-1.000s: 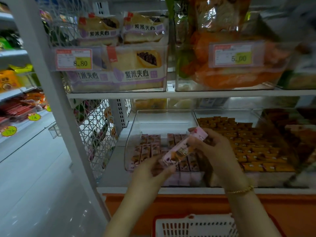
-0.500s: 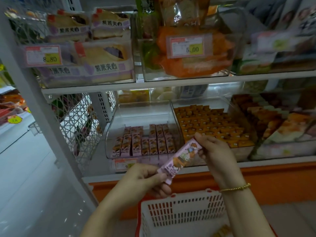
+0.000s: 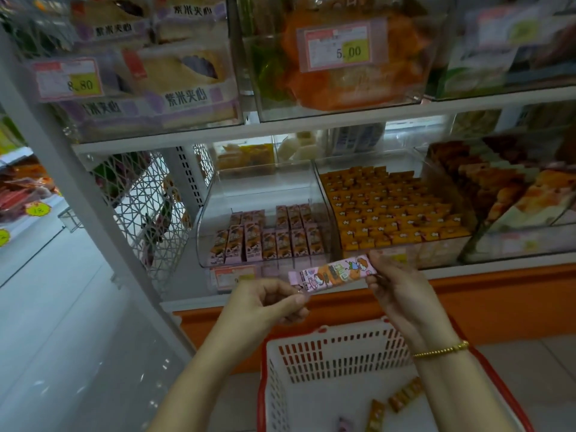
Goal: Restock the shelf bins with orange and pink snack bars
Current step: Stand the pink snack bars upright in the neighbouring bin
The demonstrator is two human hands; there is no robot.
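My right hand (image 3: 396, 285) pinched one end of the long pink cartoon-printed snack bar (image 3: 332, 273) and my left hand (image 3: 268, 302) pinched the other. The bar lay nearly level, just before the clear plastic bin of pink bars (image 3: 258, 188) and above the white slotted basket (image 3: 336, 353).

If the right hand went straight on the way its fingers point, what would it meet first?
Probably the clear front wall of the orange bar bin, near its left corner. The right hand, pinching the pink snack bar, points up toward it; depth is unclear.
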